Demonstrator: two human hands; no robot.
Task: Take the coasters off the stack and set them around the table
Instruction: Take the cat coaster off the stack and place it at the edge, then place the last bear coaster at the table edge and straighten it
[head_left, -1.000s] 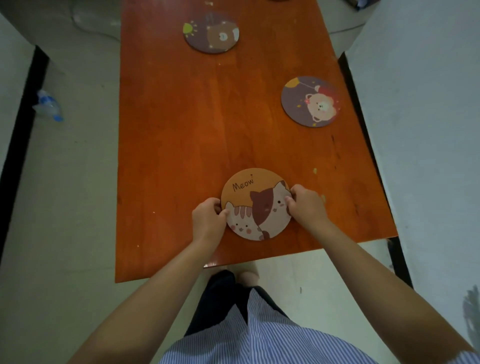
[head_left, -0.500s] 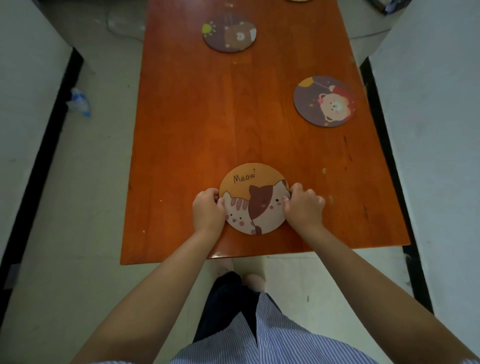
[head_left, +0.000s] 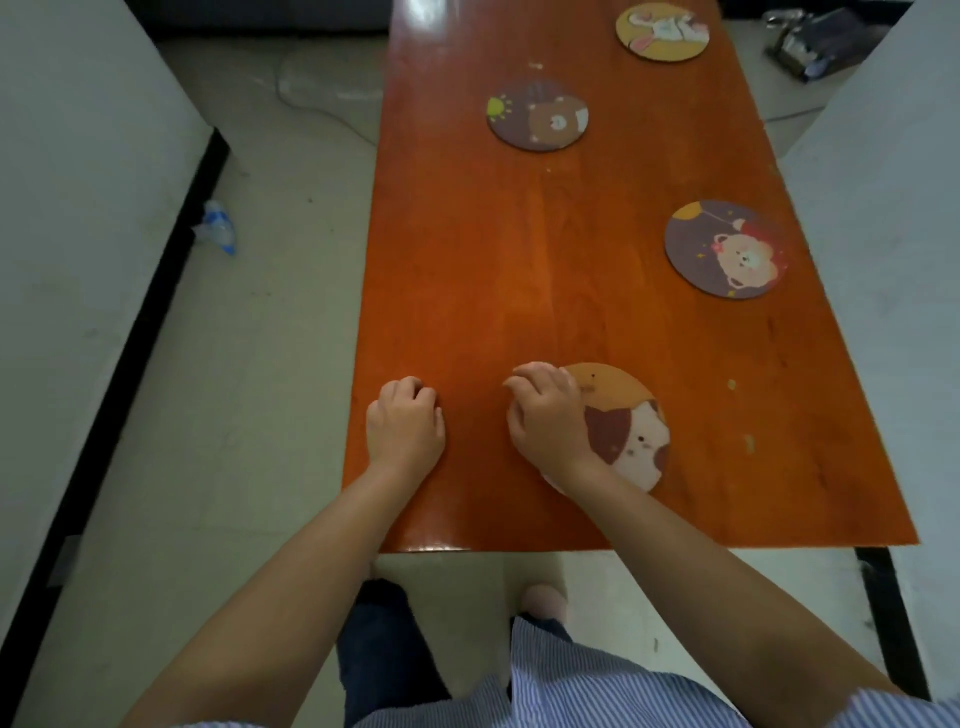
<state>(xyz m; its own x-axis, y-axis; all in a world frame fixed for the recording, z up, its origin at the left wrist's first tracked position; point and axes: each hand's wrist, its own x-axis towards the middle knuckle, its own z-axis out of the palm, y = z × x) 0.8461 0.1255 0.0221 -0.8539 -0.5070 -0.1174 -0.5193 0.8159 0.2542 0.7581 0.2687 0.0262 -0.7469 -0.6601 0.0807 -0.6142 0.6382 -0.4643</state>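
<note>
Fingers of the right hand (head_left: 545, 415) curl over the cat coaster (head_left: 623, 431); 2 stuck coasters might lift together. Left hand (head_left: 405, 426), at its 9 o'clock, rests curled and empty on the worktop (head_left: 519, 270).

left hand (head_left: 405, 428) palm down, fingers curled under in a loose fist, holding nothing, right hand (head_left: 545, 418) palm down just beside it, fingers bent, both bare forearms extended forward, wrists straight

Left hand (head_left: 405, 431) now off cat coaster (head_left: 631, 431).
</note>
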